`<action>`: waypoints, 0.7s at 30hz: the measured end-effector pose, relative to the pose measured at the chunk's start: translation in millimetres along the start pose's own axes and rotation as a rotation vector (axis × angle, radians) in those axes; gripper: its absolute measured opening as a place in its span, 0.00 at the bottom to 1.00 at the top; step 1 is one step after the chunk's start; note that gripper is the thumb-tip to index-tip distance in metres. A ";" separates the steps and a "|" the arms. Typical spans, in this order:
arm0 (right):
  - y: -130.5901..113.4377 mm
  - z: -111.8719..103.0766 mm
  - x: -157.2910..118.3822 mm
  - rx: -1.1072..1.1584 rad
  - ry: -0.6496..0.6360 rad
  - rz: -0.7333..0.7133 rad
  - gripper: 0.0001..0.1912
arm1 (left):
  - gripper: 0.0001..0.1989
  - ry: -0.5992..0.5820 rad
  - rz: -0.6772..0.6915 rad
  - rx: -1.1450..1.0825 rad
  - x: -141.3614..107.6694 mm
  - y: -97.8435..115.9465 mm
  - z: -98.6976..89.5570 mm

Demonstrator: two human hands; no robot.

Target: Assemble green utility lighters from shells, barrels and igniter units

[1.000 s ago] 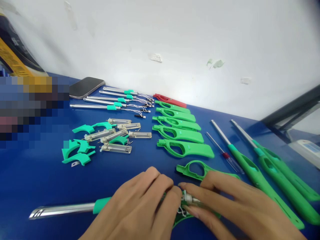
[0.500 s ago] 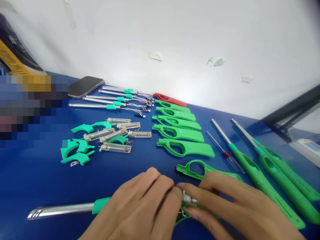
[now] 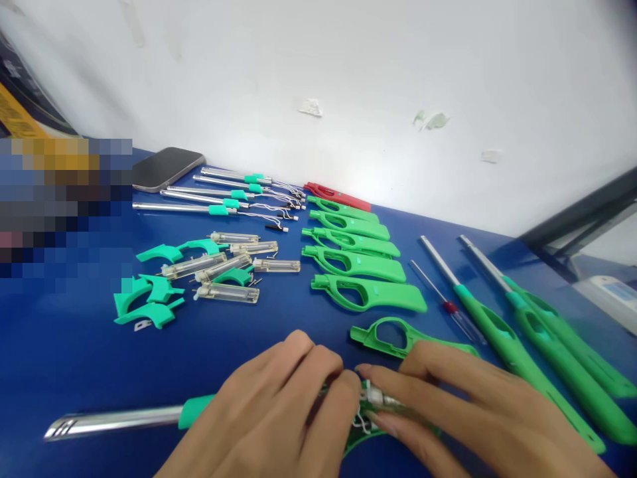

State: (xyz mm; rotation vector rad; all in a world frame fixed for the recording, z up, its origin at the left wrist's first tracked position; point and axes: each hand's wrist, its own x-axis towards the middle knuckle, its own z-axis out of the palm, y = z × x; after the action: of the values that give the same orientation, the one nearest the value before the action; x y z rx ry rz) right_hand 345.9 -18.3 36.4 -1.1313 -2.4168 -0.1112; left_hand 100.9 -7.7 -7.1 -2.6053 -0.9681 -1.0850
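Observation:
A half-built utility lighter lies under both hands, its metal tube (image 3: 114, 421) and teal collar (image 3: 193, 410) sticking out to the left. My left hand (image 3: 279, 411) is closed over its middle, fingertips pressed down and partly hidden. Thumb and fingers of my right hand (image 3: 468, 405) pinch a fuel tank (image 3: 381, 397) whose valve end shows at the green handle shell (image 3: 361, 441). White wire (image 3: 359, 419) loops between the hands. Just beyond my right fingers lies another green handle half (image 3: 371, 337), partly covered.
Metal tubes with wires (image 3: 194, 209), clear fuel tanks (image 3: 231, 293) and teal triggers (image 3: 154, 312) lie left. Green handle halves (image 3: 373, 292) and a red one (image 3: 338, 194) line the middle. A screwdriver (image 3: 450, 307) and finished lighters (image 3: 527, 372) lie right; a phone (image 3: 169, 167) sits back left.
The metal tube has slid slightly left in view. A little more white wire and green shell shows between my hands; both keep their grip.

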 end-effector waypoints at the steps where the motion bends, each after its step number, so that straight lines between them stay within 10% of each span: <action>1: 0.4 -0.3 0.2 -0.002 -0.008 -0.002 0.28 | 0.22 0.032 0.003 0.008 -0.3 0.4 2.5; 21: 4.9 -4.4 -13.8 0.016 -0.042 0.102 0.15 | 0.20 0.069 0.049 0.032 -3.0 -1.6 7.5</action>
State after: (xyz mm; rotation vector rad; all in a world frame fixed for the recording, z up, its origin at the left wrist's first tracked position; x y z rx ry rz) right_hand 358.8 -26.0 33.6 -1.2588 -2.3868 -0.0350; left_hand 102.7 -5.1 -14.8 -2.5344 -0.8945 -1.1297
